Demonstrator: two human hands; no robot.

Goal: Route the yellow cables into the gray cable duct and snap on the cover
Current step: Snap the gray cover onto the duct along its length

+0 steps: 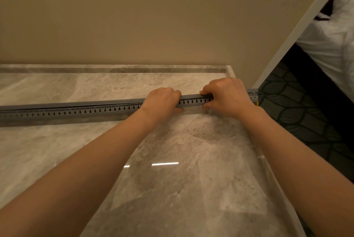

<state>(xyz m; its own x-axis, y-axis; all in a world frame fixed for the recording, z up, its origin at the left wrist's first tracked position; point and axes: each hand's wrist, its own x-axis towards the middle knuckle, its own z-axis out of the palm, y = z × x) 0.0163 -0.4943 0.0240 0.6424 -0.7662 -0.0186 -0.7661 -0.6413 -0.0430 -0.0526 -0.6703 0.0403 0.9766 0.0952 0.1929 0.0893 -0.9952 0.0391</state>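
A: How is the gray cable duct (pixel 86 111) laid?

B: It is laid flat on the marble table (pixel 172 179), its long axis running from nine o'clock to three o'clock, the right end tipped slightly toward two o'clock. The slotted side wall is turned toward the viewer. The cover (pixel 95 103) is seen as a smooth strip along the top edge. The right end reaches past the table's edge, over the patterned floor (pixel 298 121).

A: Are the yellow cables seen?

B: Only a small spot of yellow (pixel 256 103) is seen at the duct's right end; the rest is hidden.

A: Where does the duct lie relative to the hands?

B: It passes under both. The left hand (pixel 162 100) is set on it just right of centre, the right hand (pixel 228 97) toward three o'clock, near the end. A short stretch of slotted wall is left bare between them.

A: How are the hands held?

B: Both are held palm down, knuckles up, fingers curled over the cover's far edge and thumbs tucked against the near wall, so the duct is clamped by each. Both forearms are stretched forward from six o'clock, bare to the frame's edge.
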